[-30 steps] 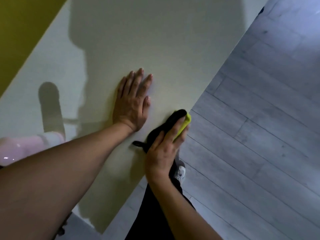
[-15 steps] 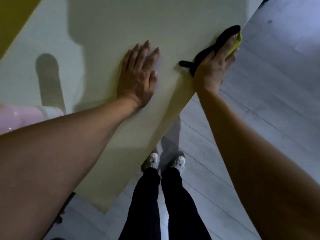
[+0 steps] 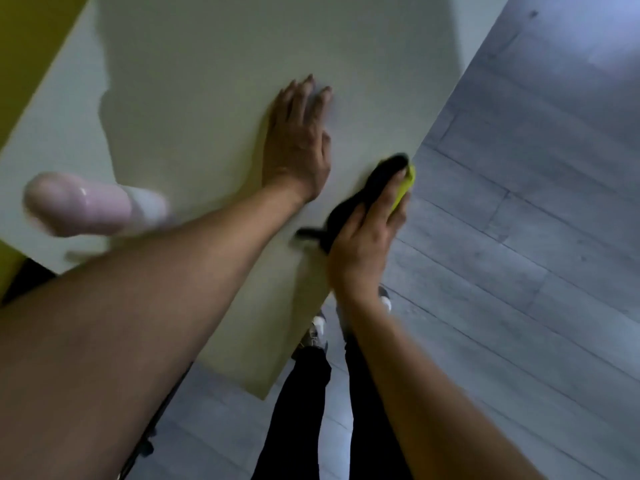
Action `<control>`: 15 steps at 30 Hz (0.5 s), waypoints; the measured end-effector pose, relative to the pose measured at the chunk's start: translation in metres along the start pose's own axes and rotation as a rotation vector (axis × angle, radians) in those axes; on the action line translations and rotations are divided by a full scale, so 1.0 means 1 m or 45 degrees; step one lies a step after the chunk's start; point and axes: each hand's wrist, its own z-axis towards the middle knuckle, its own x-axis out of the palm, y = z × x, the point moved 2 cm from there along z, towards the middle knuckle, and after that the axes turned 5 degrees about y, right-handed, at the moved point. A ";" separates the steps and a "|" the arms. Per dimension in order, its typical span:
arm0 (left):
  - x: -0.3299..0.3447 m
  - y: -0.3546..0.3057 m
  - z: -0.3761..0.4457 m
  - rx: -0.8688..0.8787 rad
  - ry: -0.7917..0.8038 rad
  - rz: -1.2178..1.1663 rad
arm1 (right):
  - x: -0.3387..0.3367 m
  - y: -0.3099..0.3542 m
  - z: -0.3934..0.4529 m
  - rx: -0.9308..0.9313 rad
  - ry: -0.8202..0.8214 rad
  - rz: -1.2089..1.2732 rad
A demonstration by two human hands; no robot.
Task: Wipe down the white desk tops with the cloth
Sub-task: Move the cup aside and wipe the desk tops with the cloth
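At the far left a pink and white object [image 3: 93,206] lies on the white worktop [image 3: 214,98], too blurred to name and partly cut off by the left forearm. Further right the left hand [image 3: 298,147] rests flat on the worktop, fingers straight and together, holding nothing; it looks like a brace for the body. Just right of it, at the worktop's right edge, the right hand [image 3: 367,233] presses down on the cloth [image 3: 377,185], a dark cloth with a yellow-green side showing under the fingertips. The grip is loose: fingers lie nearly straight over the cloth and curl slightly over the edge, though whether the thumb pinches it is hidden.

The step in hand seems to be wiping along the right edge. The next move likely calls for steady downward pressure while the cloth travels along that edge, then passes inward over the middle and the left side, around the pink object.

Most of the cloth is hidden beneath the hand, motion blur softens both hands, and the worktop's far end runs out of view.
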 end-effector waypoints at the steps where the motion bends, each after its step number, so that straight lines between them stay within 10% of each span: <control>1: -0.001 0.001 -0.020 -0.008 -0.010 -0.032 | -0.003 0.002 0.021 0.004 -0.027 0.000; 9: -0.018 0.027 -0.228 -0.043 0.084 -0.005 | -0.018 0.008 0.089 0.003 -0.052 -0.030; 15: -0.021 0.061 -0.266 -0.048 0.049 0.072 | 0.021 -0.012 -0.095 -0.017 -0.051 -0.030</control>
